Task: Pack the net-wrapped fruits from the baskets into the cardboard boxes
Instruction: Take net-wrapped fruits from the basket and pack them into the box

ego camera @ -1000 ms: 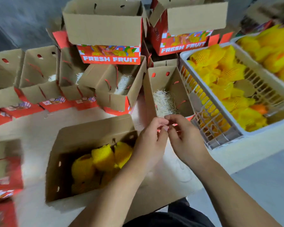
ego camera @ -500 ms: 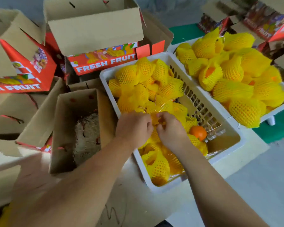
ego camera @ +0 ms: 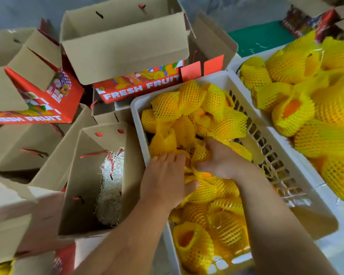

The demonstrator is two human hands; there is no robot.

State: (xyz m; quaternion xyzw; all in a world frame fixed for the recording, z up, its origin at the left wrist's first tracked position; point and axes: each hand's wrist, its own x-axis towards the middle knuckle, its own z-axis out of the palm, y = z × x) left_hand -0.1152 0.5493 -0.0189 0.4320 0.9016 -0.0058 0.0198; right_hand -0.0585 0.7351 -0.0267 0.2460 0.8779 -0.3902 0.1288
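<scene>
- Head view: both hands are down in the near white basket point(ego camera: 139, 124), among the net-wrapped fruits point(ego camera: 189, 108).
- Left hand point(ego camera: 167, 175) lies flat on the pile with fingers extended; its grip is open and holds nothing.
- Right hand point(ego camera: 220, 161) digs into the nets; its fingertips are buried, so I cannot tell whether its grip has closed.
- I would cup one whole fruit from beneath, not pull on loose netting, which may slide off.
- The open box point(ego camera: 87, 175), lined with pale shredded padding point(ego camera: 110, 187), stands just beside the basket on the left; carry the fruit there.
- A second full basket point(ego camera: 234, 64) sits to the right.
</scene>
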